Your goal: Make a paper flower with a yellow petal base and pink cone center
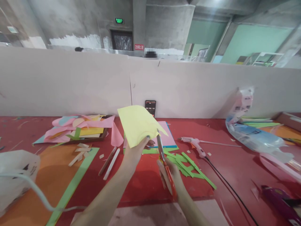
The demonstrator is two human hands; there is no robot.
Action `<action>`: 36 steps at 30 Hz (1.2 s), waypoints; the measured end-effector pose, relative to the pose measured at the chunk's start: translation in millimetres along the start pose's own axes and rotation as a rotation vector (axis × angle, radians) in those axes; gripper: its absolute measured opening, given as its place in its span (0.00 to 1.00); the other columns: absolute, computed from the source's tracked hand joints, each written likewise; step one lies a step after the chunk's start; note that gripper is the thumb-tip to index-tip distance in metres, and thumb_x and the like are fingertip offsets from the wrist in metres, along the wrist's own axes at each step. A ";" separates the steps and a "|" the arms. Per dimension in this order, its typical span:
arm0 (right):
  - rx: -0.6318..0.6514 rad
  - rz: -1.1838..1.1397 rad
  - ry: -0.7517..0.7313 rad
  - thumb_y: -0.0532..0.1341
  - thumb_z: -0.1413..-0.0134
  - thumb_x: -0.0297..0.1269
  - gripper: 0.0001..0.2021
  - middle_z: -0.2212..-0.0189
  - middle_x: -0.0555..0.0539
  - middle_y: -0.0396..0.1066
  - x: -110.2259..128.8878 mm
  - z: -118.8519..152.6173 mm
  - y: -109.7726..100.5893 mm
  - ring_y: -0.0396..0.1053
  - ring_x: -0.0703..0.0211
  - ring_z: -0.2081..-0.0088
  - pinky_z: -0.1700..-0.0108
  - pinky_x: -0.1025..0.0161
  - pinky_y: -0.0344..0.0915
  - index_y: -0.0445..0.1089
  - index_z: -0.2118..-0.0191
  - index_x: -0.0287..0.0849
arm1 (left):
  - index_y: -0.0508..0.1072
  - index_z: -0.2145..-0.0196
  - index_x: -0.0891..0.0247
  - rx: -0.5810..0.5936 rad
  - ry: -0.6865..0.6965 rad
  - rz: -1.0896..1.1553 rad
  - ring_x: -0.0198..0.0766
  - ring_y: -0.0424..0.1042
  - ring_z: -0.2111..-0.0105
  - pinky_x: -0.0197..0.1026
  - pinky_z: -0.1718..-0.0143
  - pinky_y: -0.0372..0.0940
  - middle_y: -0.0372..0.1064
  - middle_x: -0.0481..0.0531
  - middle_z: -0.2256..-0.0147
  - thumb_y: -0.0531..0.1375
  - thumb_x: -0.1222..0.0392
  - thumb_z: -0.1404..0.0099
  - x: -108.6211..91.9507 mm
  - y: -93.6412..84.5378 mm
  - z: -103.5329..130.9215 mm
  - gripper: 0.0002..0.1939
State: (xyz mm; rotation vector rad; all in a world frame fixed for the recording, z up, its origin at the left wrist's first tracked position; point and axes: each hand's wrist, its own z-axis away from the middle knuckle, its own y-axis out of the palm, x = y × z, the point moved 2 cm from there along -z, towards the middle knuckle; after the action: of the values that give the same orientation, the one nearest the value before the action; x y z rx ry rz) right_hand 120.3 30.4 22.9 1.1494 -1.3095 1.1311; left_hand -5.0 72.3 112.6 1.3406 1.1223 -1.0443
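My left hand [139, 151] grips a sheet of yellow paper [137, 122] by its lower edge, holding it up above the table. In my right hand [168, 171] is a pair of scissors with orange-red handles [169, 179]. Their blades reach the right edge of the yellow paper, where a narrow strip hangs partly apart from the sheet. Beneath the hands lie a pink sheet and a blue sheet [173, 142], stacked. Green paper strips [185, 166] are heaped just right of the scissors.
A pink glue gun [192, 142] with a black cord lies to the right. Paper scraps [80, 128] fill a tray at left, near two sticks [111, 164]. A phone [150, 106] leans on the white partition [94, 84]. A purple tool [279, 201] sits at lower right.
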 end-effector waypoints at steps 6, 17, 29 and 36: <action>0.030 -0.061 0.031 0.58 0.55 0.53 0.18 0.87 0.59 0.51 2.8 4.4 2.7 0.47 0.71 0.87 0.87 0.71 0.48 0.55 0.75 0.43 | 0.71 0.71 0.67 0.003 0.044 0.015 0.37 0.71 0.74 0.38 0.71 0.66 0.71 0.51 0.76 0.58 0.57 0.46 8.3 1.0 -0.7 0.10; 0.077 -0.160 0.044 0.56 0.54 0.57 0.20 0.86 0.58 0.51 -7.5 -3.8 -1.1 0.48 0.71 0.87 0.87 0.70 0.48 0.55 0.74 0.43 | 0.71 0.72 0.65 0.118 0.091 -0.015 0.36 0.70 0.75 0.38 0.72 0.66 0.70 0.49 0.77 0.58 0.56 0.45 25.0 8.8 1.7 0.09; 0.070 -0.152 0.039 0.53 0.49 0.54 0.19 0.87 0.58 0.53 6.9 -1.5 -4.5 0.50 0.71 0.88 0.87 0.70 0.49 0.56 0.76 0.42 | 0.70 0.74 0.66 0.166 0.108 -0.049 0.35 0.69 0.75 0.38 0.71 0.65 0.69 0.50 0.78 0.57 0.58 0.43 27.0 11.2 3.7 0.08; 0.008 -0.208 0.083 0.55 0.50 0.53 0.19 0.88 0.58 0.53 4.6 -0.7 -3.4 0.51 0.71 0.89 0.88 0.70 0.49 0.56 0.76 0.42 | 0.70 0.74 0.66 0.162 0.105 -0.019 0.36 0.70 0.75 0.36 0.73 0.65 0.69 0.50 0.78 0.57 0.56 0.43 32.4 16.1 7.7 0.10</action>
State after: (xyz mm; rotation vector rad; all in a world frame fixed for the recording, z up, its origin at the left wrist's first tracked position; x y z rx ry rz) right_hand 123.6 30.6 27.6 1.2017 -1.0958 1.0204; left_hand 16.6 66.7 83.1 1.5309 1.1487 -1.1084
